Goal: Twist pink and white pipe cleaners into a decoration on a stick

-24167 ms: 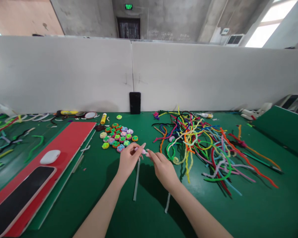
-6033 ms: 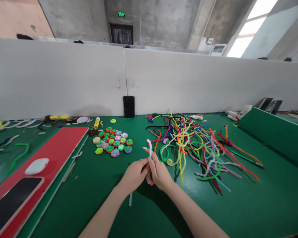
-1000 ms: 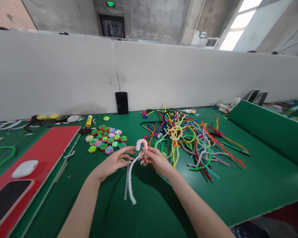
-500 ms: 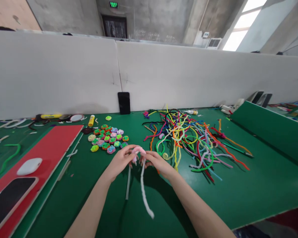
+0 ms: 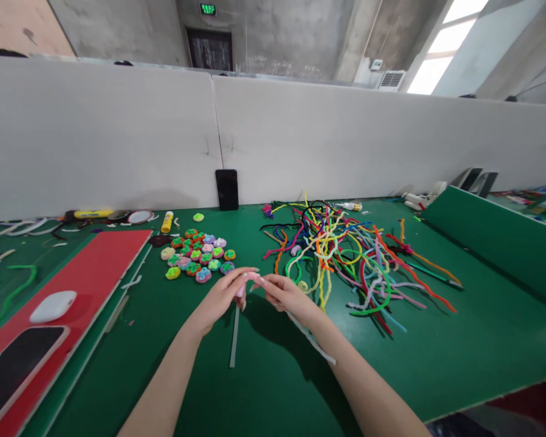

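Note:
Between my fingertips is a fuzzy pink pipe cleaner, bent over at the top. My left hand pinches its left part, thumb and fingers closed. At its other end, my right hand grips it with curled fingers. A white pipe cleaner trails from beneath my right hand along the wrist; whether it joins the pink one is hidden. Below my left fingers a thin pale strip lies on the green table. Just beyond my left hand sits a cluster of small colourful flower-like pieces.
A tangled heap of coloured pipe cleaners spreads to the right. At left, a red board carries a phone and a white case. A glue stick and a black phone stand near the grey partition.
The white pipe cleaner has swung from hanging between my hands to lying under my right wrist. My right hand has turned slightly, and the pink loop looks flatter.

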`<state>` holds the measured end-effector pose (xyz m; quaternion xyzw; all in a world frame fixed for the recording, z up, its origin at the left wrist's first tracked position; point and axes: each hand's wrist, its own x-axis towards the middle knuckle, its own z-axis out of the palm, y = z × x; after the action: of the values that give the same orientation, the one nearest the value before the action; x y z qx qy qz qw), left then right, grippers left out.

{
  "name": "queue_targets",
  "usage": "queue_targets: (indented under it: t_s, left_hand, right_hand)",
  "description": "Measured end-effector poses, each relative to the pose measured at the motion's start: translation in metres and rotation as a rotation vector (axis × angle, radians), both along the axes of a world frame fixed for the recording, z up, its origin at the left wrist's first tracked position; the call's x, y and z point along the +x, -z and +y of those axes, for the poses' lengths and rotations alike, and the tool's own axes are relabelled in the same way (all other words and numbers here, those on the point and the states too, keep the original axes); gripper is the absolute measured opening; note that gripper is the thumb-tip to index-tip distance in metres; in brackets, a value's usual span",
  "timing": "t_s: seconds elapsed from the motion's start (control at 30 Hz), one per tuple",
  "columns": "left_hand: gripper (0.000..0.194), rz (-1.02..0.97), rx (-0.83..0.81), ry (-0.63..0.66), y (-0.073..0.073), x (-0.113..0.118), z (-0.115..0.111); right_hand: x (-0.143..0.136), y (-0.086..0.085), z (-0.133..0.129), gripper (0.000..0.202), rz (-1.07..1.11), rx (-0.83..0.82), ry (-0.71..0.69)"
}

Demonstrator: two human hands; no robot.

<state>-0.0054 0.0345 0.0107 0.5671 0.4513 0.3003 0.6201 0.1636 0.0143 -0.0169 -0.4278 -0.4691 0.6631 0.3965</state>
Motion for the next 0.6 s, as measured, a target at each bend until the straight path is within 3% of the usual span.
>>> queue_targets:
  t_s: [0.13, 0.23, 0.43, 0.6]
  left_hand:
    - [0.037, 0.014, 0.026, -0.101, 0.004, -0.001, 0.004]
    - [0.034, 0.087, 0.071, -0.098, 0.005, -0.003, 0.005]
    - [0.028, 0.178, 0.201, -0.041, 0.0, -0.002, 0.002]
    - [0.032, 0.115, 0.174, -0.06, 0.001, 0.001, 0.001]
  right_hand:
    - [0.0, 0.003, -0.001, 0.041, -0.116, 0.085, -0.086]
    - [-0.002, 0.002, -0.003, 0.041, -0.142, 0.132, -0.133]
    - [-0.014, 0.009, -0.004, 0.041, -0.125, 0.148, -0.018]
    - [-0.019, 0.015, -0.004, 0.039, -0.105, 0.142, 0.027]
